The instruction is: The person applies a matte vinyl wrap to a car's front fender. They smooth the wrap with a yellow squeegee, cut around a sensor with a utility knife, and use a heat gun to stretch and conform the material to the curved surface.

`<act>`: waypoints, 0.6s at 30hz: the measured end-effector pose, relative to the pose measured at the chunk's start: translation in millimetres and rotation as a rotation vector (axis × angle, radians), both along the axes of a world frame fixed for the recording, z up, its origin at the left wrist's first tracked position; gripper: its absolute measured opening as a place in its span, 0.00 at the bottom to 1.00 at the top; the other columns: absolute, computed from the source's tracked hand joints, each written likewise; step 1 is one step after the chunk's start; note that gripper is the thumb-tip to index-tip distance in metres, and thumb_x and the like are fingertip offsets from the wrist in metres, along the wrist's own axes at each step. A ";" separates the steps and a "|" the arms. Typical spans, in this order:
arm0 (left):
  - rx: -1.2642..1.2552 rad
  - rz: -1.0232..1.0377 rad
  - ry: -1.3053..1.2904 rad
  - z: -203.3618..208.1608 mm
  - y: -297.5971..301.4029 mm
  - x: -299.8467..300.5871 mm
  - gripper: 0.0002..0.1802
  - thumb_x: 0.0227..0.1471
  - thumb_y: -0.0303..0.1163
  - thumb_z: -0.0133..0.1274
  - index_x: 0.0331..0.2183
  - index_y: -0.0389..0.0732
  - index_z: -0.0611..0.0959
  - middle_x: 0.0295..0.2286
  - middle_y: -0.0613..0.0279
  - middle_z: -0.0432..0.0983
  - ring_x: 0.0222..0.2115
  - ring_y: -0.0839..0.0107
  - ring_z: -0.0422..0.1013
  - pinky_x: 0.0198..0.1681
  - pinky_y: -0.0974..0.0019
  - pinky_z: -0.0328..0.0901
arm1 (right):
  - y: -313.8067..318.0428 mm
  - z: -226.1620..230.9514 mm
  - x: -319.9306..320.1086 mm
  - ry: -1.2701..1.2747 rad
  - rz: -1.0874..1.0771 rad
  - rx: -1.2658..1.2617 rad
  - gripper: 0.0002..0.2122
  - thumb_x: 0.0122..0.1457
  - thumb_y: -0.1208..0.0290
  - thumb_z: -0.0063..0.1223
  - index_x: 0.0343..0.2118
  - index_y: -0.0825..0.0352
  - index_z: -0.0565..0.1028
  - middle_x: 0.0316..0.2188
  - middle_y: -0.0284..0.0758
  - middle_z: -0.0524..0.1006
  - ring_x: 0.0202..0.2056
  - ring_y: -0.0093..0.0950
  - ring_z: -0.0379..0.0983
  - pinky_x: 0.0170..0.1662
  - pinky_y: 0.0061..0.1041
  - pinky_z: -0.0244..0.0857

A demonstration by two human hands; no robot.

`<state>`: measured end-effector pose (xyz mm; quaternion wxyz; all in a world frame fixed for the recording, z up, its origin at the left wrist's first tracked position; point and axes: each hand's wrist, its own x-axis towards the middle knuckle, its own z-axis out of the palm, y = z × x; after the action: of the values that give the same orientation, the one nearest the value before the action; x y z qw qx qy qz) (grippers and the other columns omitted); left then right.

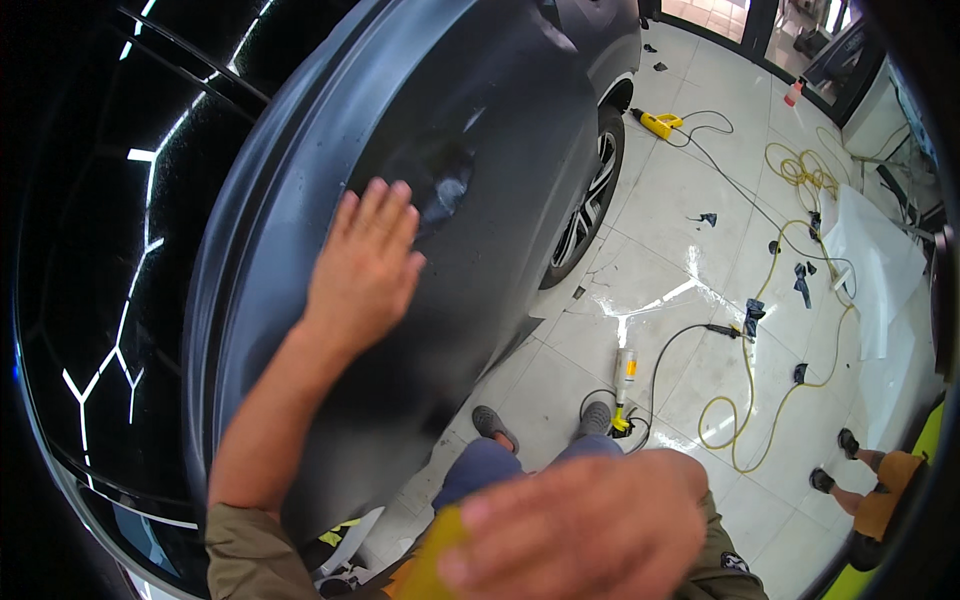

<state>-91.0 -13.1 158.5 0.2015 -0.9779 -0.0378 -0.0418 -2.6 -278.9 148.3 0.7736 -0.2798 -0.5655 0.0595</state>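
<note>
My left hand [368, 270] lies with outstretched fingers on matte dark-grey film [500, 190] that covers the car's body panel. Just ahead of the fingertips, the film shows a shiny, puckered patch and small drops. Close to the camera and smeared by motion, my right hand [590, 530] is closed around a yellow, flat-looking piece [437, 555], whose exact kind is blurred. The hand is away from the panel. Beyond the panel's edge shows the car's wheel [592, 200], with dark spokes.
Glossy black car glass [90, 230] lies left. On the tiled floor are a yellow corded heat gun [660, 123], a bottle with a yellow nozzle [625, 375], a looping yellow hose [745, 400], film scraps [754, 316] and white sheeting [870, 260]. Another person's legs [875, 480] show right.
</note>
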 end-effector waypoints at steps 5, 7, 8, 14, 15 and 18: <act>0.224 -0.199 0.382 43.5 33.4 33.2 0.31 0.63 0.44 0.48 0.60 0.32 0.74 0.65 0.50 0.63 0.69 0.57 0.53 0.73 0.50 0.40 | 129.3 -97.7 13.0 -0.262 -0.507 -0.632 0.21 0.66 0.62 0.47 0.56 0.72 0.72 0.58 0.45 0.70 0.60 0.40 0.65 0.61 0.47 0.54; 0.300 -0.238 0.496 40.1 40.0 31.1 0.34 0.65 0.48 0.44 0.62 0.32 0.71 0.65 0.51 0.63 0.70 0.60 0.51 0.74 0.52 0.37 | 162.2 -112.1 5.7 -0.380 -0.605 -0.698 0.24 0.68 0.59 0.44 0.60 0.73 0.70 0.63 0.45 0.67 0.65 0.39 0.60 0.67 0.50 0.48; 0.332 -0.227 0.528 38.9 44.0 35.9 0.35 0.66 0.48 0.40 0.64 0.31 0.68 0.65 0.51 0.62 0.70 0.59 0.51 0.74 0.52 0.36 | 175.7 -118.8 7.8 -0.384 -0.656 -0.707 0.26 0.70 0.57 0.42 0.61 0.73 0.69 0.66 0.45 0.65 0.68 0.39 0.58 0.69 0.51 0.45; 0.363 -0.211 0.559 29.2 51.4 47.0 0.35 0.64 0.45 0.40 0.63 0.29 0.69 0.65 0.48 0.63 0.70 0.59 0.52 0.74 0.51 0.36 | 201.9 -128.7 12.8 -0.384 -0.744 -0.761 0.26 0.70 0.55 0.41 0.61 0.72 0.71 0.66 0.42 0.68 0.71 0.37 0.55 0.72 0.57 0.35; 0.353 -0.219 0.542 30.1 50.9 51.3 0.35 0.63 0.45 0.40 0.63 0.29 0.69 0.65 0.48 0.63 0.70 0.59 0.52 0.74 0.51 0.36 | 201.2 -125.9 19.4 -0.393 -0.759 -0.773 0.26 0.70 0.55 0.41 0.61 0.71 0.72 0.65 0.42 0.68 0.71 0.36 0.55 0.72 0.58 0.35; 0.312 -0.207 0.505 31.7 44.4 37.9 0.36 0.63 0.45 0.40 0.63 0.29 0.68 0.64 0.48 0.63 0.70 0.59 0.51 0.74 0.50 0.36 | 195.4 -127.6 13.8 -0.398 -0.780 -0.757 0.27 0.69 0.54 0.42 0.63 0.70 0.70 0.67 0.41 0.66 0.72 0.36 0.53 0.72 0.58 0.34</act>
<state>-53.1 31.3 190.2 0.3469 -0.9132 0.1202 0.1769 11.2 -83.4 20.8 0.4631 -0.7305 -0.4945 -0.0859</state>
